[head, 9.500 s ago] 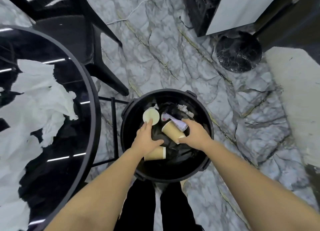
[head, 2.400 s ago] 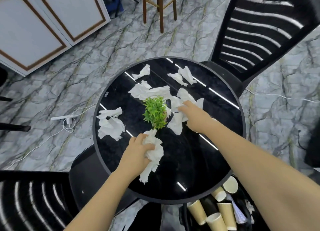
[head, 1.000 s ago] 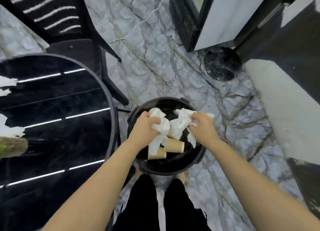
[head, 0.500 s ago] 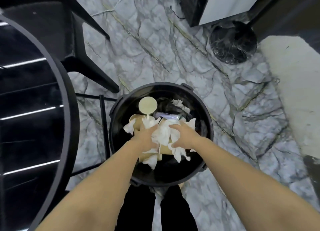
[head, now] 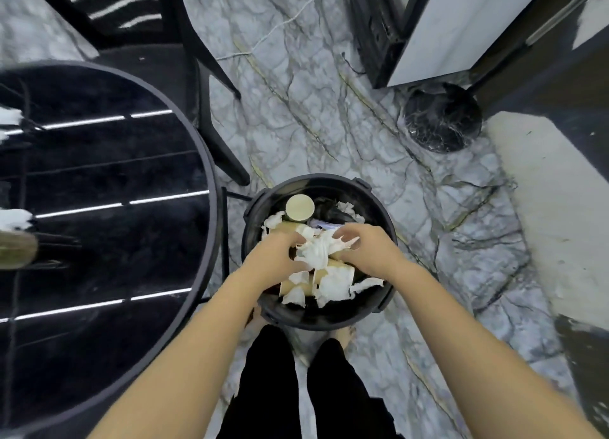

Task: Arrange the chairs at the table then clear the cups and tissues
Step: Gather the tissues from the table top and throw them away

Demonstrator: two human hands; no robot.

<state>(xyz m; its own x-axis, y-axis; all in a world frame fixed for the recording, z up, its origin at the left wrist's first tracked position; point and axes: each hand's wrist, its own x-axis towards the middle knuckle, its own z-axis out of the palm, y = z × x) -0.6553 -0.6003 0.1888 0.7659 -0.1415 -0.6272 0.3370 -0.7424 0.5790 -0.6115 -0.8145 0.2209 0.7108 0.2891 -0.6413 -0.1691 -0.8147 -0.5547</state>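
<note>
From the head camera, both hands reach down into a round black bin [head: 316, 320] on the marble floor. The left hand [head: 275, 257] and right hand [head: 365, 249] have fingers spread loosely over a heap of white tissues [head: 318, 250] — neither seems to be gripping, though motion blur makes this uncertain. Paper cups [head: 299, 208] lie among the tissues in the bin. The black round table [head: 211, 227] sits just left, a black chair [head: 171, 46] behind it.

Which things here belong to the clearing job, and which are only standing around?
Job: tissues, paper cups, black bin, round table, chair, both hands: left hand, right hand.

Standing around: marble base, white cable.
</note>
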